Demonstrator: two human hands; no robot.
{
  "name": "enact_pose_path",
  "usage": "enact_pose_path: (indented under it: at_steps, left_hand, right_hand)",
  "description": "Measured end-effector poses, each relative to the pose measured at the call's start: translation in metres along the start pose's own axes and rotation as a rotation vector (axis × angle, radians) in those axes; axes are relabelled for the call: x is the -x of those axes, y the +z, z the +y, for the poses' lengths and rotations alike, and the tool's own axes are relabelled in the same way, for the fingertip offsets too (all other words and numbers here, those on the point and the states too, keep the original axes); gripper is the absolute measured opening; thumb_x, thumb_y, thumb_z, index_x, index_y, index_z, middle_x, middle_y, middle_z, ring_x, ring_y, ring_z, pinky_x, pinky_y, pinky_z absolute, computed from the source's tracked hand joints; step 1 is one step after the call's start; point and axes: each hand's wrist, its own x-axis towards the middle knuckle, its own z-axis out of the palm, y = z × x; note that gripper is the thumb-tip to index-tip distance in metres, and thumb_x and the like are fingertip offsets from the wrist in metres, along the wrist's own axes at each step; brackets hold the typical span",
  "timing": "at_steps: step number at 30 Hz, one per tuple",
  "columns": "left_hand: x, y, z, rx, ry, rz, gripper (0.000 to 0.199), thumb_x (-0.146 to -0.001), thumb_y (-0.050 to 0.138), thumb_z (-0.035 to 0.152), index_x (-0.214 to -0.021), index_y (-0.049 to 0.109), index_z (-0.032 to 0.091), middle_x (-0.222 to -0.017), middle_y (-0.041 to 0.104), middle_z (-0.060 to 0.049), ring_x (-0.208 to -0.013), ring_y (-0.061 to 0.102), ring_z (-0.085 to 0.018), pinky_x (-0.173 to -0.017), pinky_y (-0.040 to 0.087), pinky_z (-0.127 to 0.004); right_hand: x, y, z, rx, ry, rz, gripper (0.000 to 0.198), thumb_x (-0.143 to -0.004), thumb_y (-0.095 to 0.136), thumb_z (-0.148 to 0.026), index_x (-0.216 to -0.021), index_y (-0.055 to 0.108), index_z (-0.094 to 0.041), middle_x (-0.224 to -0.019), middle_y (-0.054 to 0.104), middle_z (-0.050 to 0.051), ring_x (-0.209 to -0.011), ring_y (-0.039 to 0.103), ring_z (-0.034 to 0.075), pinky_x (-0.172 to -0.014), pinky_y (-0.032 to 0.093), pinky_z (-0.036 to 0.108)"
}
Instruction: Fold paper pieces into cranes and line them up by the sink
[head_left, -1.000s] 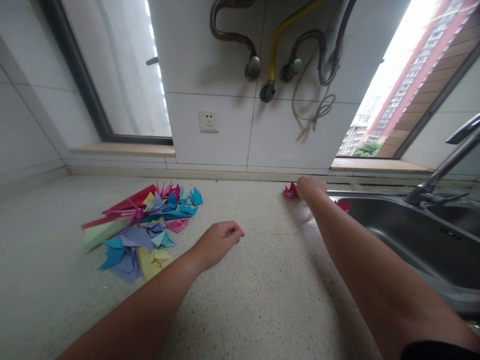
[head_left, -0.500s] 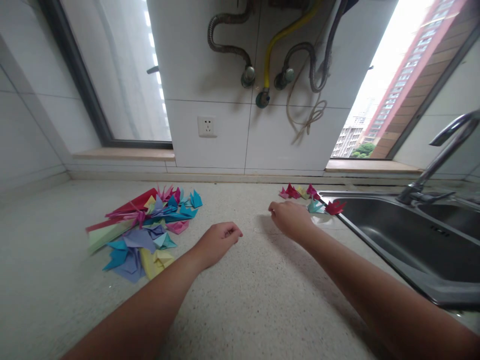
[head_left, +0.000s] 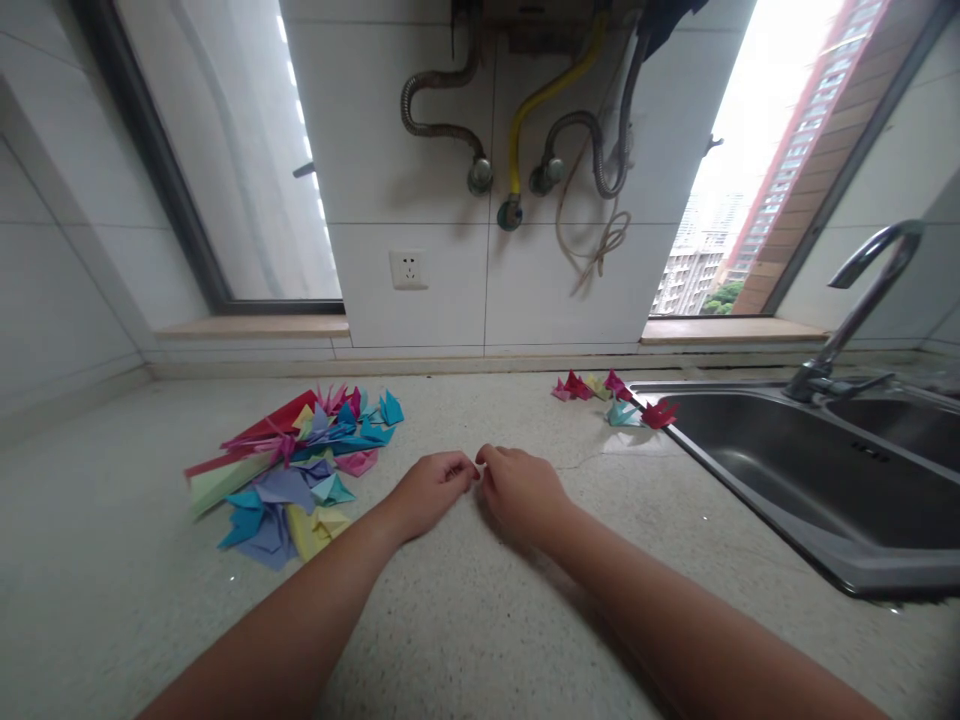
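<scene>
My left hand (head_left: 433, 490) rests on the speckled counter (head_left: 480, 630), its fingers curled in a pinch. Against its fingertips comes my right hand (head_left: 525, 493), fingers bent and pressed together. What they hold between them, if anything, is hidden or too small to make out. To the left of my left hand lies a heap of folded paper pieces (head_left: 289, 487) in blue, purple, pink, red and yellow. Beyond my right hand, near the sink, stand several small origami cranes: a light blue one (head_left: 624, 413), a dark red one (head_left: 660, 413) and others in pink and yellow behind them.
A steel sink (head_left: 757, 495) with a tap (head_left: 862, 310) takes up the right side. The tiled wall behind carries a socket (head_left: 409, 270), hoses and a yellow pipe (head_left: 516, 130). Windows stand left and right above the counter.
My right hand has moved left, away from the cranes by the sink, to meet my left hand. The left hand has stayed almost in place. The view has shifted slightly.
</scene>
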Motion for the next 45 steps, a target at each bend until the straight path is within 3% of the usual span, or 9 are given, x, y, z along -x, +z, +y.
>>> enact_pose_path:
  at_steps: [9,20,45]
  left_hand:
    - [0.0,0.001,0.003,-0.083,-0.011,-0.007,0.025,-0.09,0.048,0.033,-0.085,0.067,0.018,-0.082,0.068,0.0,-0.08,0.059,-0.015,-0.073,0.041,-0.025]
    - [0.008,0.002,0.011,-0.228,0.05,-0.038,0.025,-0.091,0.048,0.034,-0.087,0.068,0.019,-0.085,0.067,-0.003,-0.081,0.058,-0.017,-0.074,0.041,-0.027]
    - [0.01,0.001,0.013,-0.286,0.091,-0.077,0.023,-0.091,0.048,0.03,-0.092,0.069,0.02,-0.09,0.067,-0.004,-0.086,0.058,-0.017,-0.078,0.042,-0.028]
  right_hand:
    - [-0.007,0.015,0.034,-0.072,-0.1,0.03,0.024,-0.09,0.045,-0.026,-0.104,0.063,-0.018,-0.099,0.065,0.008,-0.094,0.055,0.021,-0.08,0.036,0.031]
    - [-0.008,0.019,0.04,-0.08,-0.122,0.021,0.024,-0.088,0.048,-0.027,-0.104,0.064,-0.019,-0.101,0.062,0.009,-0.097,0.052,0.022,-0.085,0.036,0.033]
    - [-0.008,0.016,0.04,-0.053,-0.139,-0.04,0.026,-0.088,0.049,-0.029,-0.105,0.065,-0.018,-0.104,0.06,0.01,-0.101,0.051,0.022,-0.09,0.036,0.033]
